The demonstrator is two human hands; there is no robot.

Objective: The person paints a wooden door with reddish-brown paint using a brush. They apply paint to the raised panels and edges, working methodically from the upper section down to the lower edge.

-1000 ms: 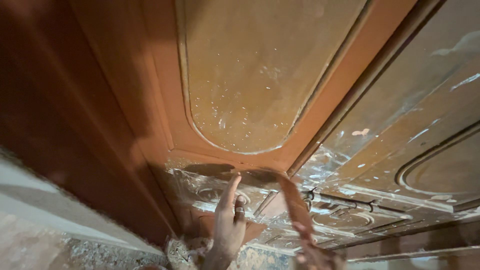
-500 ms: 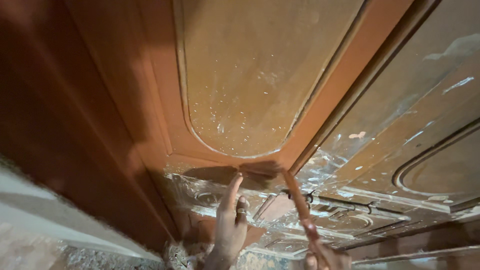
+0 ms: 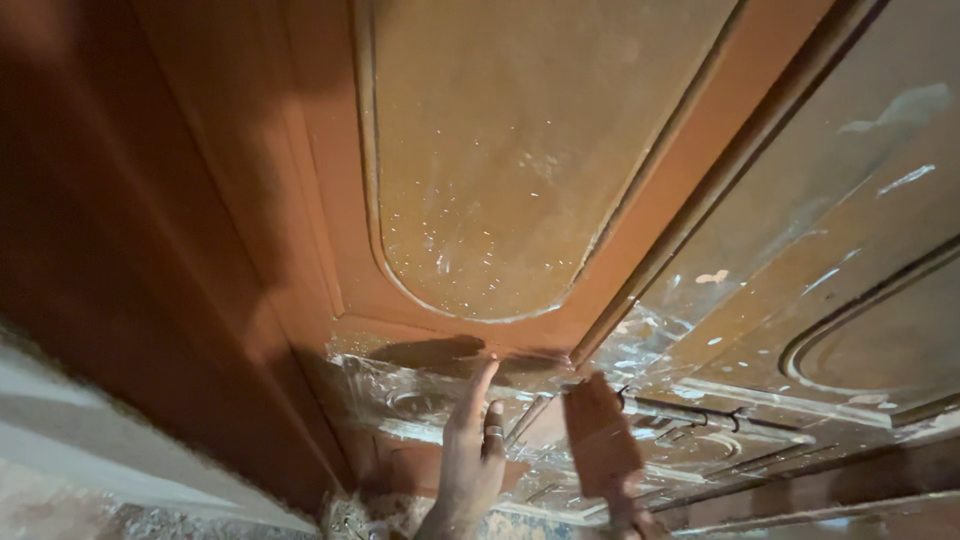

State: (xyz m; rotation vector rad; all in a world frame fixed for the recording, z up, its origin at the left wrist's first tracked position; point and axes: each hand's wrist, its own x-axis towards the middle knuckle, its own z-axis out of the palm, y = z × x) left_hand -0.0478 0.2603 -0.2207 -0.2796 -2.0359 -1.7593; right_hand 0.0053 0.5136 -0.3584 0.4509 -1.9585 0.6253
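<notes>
My left hand (image 3: 468, 455) rests flat on the lower part of a brown wooden door (image 3: 480, 180), fingers stretched up against clear plastic film (image 3: 420, 385) that covers the bottom panel. A ring sits on one finger. To its right, a flat brown scraper-like blade (image 3: 598, 440) leans against the same film-covered area. My right hand is almost entirely out of frame at the bottom edge below the blade, so its grip does not show.
A second door leaf (image 3: 840, 250) on the right carries torn, wrinkled film and white specks. A metal latch bolt (image 3: 710, 412) runs across its lower part. A pale wall or floor edge (image 3: 110, 450) lies at the lower left.
The blade has swung from a slanted line to a broader upright face nearer my left hand. My left hand stays on the door. The view has shifted slightly.
</notes>
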